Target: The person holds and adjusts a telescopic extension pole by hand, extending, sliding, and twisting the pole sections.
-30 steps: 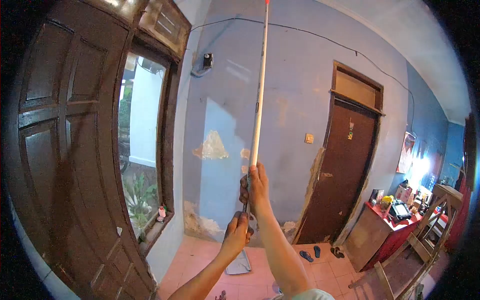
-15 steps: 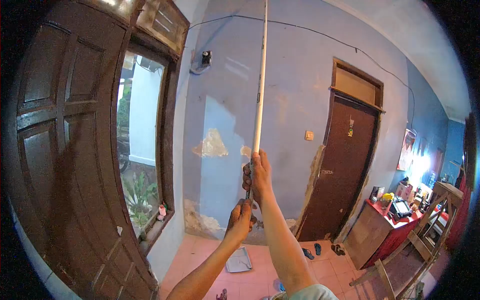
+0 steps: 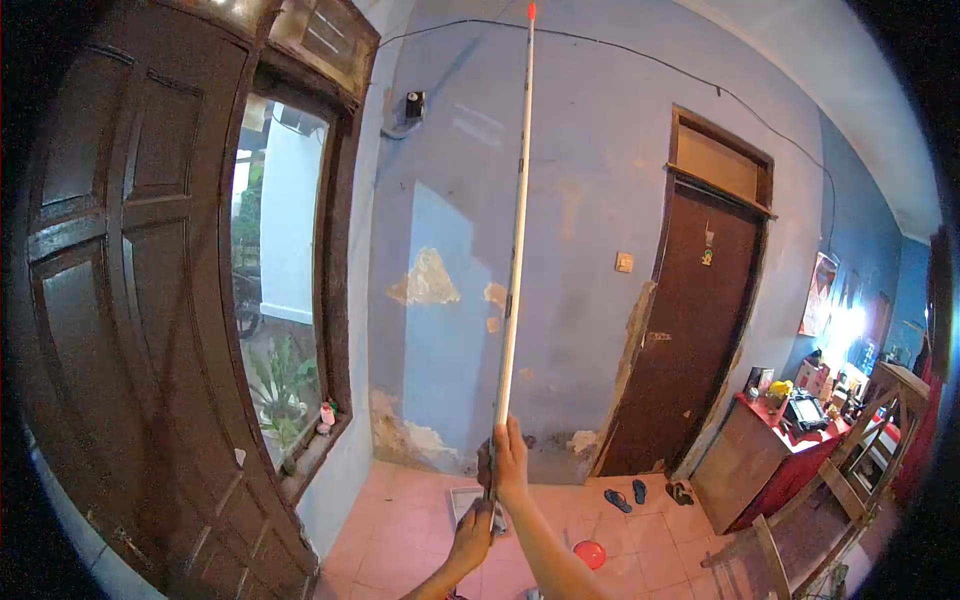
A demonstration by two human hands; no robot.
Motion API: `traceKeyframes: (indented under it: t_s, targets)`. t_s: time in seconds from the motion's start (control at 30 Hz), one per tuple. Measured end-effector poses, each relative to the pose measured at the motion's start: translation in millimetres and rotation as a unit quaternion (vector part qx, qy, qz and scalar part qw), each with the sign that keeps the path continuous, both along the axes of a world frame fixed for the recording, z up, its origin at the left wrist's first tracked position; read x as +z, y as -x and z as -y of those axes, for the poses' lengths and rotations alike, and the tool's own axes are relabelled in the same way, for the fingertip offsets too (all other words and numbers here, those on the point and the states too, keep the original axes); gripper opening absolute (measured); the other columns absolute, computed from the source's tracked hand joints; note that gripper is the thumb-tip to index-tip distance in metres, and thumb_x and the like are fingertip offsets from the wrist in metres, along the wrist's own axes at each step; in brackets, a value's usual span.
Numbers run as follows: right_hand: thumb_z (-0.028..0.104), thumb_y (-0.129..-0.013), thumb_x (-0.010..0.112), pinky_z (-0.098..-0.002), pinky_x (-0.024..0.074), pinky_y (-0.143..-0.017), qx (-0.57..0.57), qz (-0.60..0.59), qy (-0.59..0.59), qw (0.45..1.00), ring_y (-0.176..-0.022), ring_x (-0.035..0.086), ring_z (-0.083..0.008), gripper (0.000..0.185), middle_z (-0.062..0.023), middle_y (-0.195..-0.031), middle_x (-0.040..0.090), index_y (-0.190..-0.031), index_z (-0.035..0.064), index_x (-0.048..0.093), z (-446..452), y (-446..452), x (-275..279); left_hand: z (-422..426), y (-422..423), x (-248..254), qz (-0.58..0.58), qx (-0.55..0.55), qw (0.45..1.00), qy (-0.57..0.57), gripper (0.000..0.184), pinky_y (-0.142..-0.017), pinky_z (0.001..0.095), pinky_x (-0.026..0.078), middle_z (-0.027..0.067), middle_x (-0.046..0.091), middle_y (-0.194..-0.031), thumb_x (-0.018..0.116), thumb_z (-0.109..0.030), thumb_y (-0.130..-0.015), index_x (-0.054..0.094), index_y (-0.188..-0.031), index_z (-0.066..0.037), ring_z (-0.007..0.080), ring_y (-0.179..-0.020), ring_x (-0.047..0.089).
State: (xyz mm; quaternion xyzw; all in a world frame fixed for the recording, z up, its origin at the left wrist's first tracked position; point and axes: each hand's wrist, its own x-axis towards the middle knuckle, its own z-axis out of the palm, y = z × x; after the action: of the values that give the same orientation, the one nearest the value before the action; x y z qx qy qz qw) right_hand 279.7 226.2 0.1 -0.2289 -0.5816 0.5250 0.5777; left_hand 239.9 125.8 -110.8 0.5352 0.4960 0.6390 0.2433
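A long white pole [image 3: 519,230] with dark marks along it and an orange-red tip stands upright before me, leaning slightly. My right hand [image 3: 511,466] is wrapped round its lower part. Just below, my left hand [image 3: 472,538] is closed round the pole's bottom end, its fingers partly hidden. Behind my hands, a pale shallow tray [image 3: 461,500] lies on the floor, partly covered by them. Beyond the pole rises a blue wall [image 3: 590,350] with peeling patches low down.
A dark wooden door [image 3: 130,300] and a window [image 3: 290,220] are at left. A brown door [image 3: 690,320] stands in the far wall. A red-topped cabinet [image 3: 740,470] and a wooden frame [image 3: 845,490] are at right. Sandals [image 3: 618,500] and a red round object [image 3: 589,554] lie on the tiles.
Both hands have moved down with the pole, and its orange-red top has come into view. The red round object on the floor now shows.
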Motion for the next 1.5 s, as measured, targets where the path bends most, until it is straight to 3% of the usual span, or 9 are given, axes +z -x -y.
traceKeyframes:
  t_s: [0.13,0.27,0.33,0.4,0.43,0.47,0.67,1.1,1.5]
  targets:
    - [0.039,-0.099,0.043,-0.0226,0.0319,-0.036,0.006,0.02,0.004,1.0,-0.044,0.037,-0.0069,0.038,0.0026,-0.059,0.038,-0.127,0.0136,0.042,30,-13,-43,31,-12,-19,0.21,-0.084,0.961,0.158,0.034,-0.051,0.0271,0.041,0.0038,0.05,-0.07,0.04,-0.034,-0.099,0.049,-0.105,-0.002,0.013,-0.057,0.05]
    - [0.028,-0.102,0.037,-0.0239,0.0296,-0.039,0.021,-0.002,0.168,0.986,-0.045,0.034,-0.0062,0.027,0.0034,-0.061,0.034,-0.116,0.0081,0.048,90,-23,-37,34,-30,-109,-0.005,0.124,0.99,0.071,0.046,-0.051,0.0236,0.039,-0.0011,0.057,-0.08,0.037,-0.053,-0.096,0.055,-0.103,-0.01,0.0089,-0.061,0.049]
    - [0.026,-0.102,0.037,-0.0241,0.0303,-0.038,0.038,-0.01,0.163,0.986,-0.045,0.035,-0.0068,0.027,0.0033,-0.06,0.035,-0.117,0.0076,0.048,92,-29,-66,60,-28,-104,0.191,-0.038,0.958,0.211,0.049,-0.059,0.0283,0.045,0.0021,0.06,-0.087,0.038,-0.052,-0.096,0.056,-0.11,-0.008,0.0123,-0.066,0.052]
    - [0.025,-0.101,0.037,-0.0243,0.031,-0.038,0.055,-0.018,0.159,0.986,-0.044,0.036,-0.0073,0.027,0.0031,-0.06,0.036,-0.119,0.0072,0.047,92,-33,-98,74,-24,-113,0.094,-0.053,0.953,0.283,0.048,-0.07,0.0346,0.047,0.0051,0.06,-0.092,0.04,-0.047,-0.096,0.054,-0.117,-0.006,0.0171,-0.072,0.054]
    - [0.025,-0.101,0.038,-0.0242,0.0318,-0.037,0.035,0.005,0.137,0.99,-0.043,0.038,-0.0081,0.027,0.0025,-0.059,0.038,-0.119,0.0068,0.047,91,-34,-113,81,-28,-127,-0.211,0.01,0.973,0.093,0.047,-0.072,0.0369,0.047,0.0058,0.06,-0.093,0.04,-0.045,-0.096,0.054,-0.117,-0.005,0.0191,-0.074,0.055]
    - [0.025,-0.101,0.038,-0.024,0.0325,-0.036,0.015,0.027,0.115,0.993,-0.042,0.039,-0.0089,0.028,0.0018,-0.059,0.04,-0.12,0.0063,0.047,88,-35,-132,89,-32,-141,-0.468,0.229,0.848,-0.096,0.046,-0.074,0.0392,0.046,0.0065,0.06,-0.093,0.04,-0.042,-0.096,0.053,-0.117,-0.004,0.0211,-0.075,0.055]
    - [0.027,-0.1,0.038,-0.0238,0.0325,-0.035,-0.006,0.045,0.14,0.989,-0.041,0.039,-0.0088,0.028,0.001,-0.059,0.041,-0.117,0.0064,0.046,113,-43,-163,90,-36,-154,-0.024,0.03,0.989,0.143,0.043,-0.071,0.0379,0.046,0.0064,0.059,-0.088,0.04,-0.042,-0.096,0.053,-0.113,-0.004,0.0203,-0.073,0.054]
    - [0.031,-0.1,0.039,-0.0235,0.0325,-0.033,-0.023,0.053,0.082,0.995,-0.039,0.038,-0.0082,0.031,-0.0006,-0.058,0.043,-0.116,0.0057,0.046,105,-43,-63,71,-42,-116,0.047,0.019,0.986,0.161,0.039,-0.065,0.0349,0.045,0.0063,0.056,-0.079,0.042,-0.04,-0.095,0.054,-0.104,-0.004,0.0184,-0.069,0.052]
    - [0.043,-0.098,0.044,-0.0244,0.0288,-0.032,0.0,0.002,-0.017,1.0,-0.037,0.033,-0.0077,0.03,0.0028,-0.057,0.037,-0.108,0.0151,0.046,55,-19,106,35,-15,104,0.159,-0.117,0.98,0.028,0.036,-0.048,0.0238,0.037,0.0014,0.048,-0.066,0.037,-0.038,-0.099,0.049,-0.101,-0.003,0.0088,-0.054,0.044]
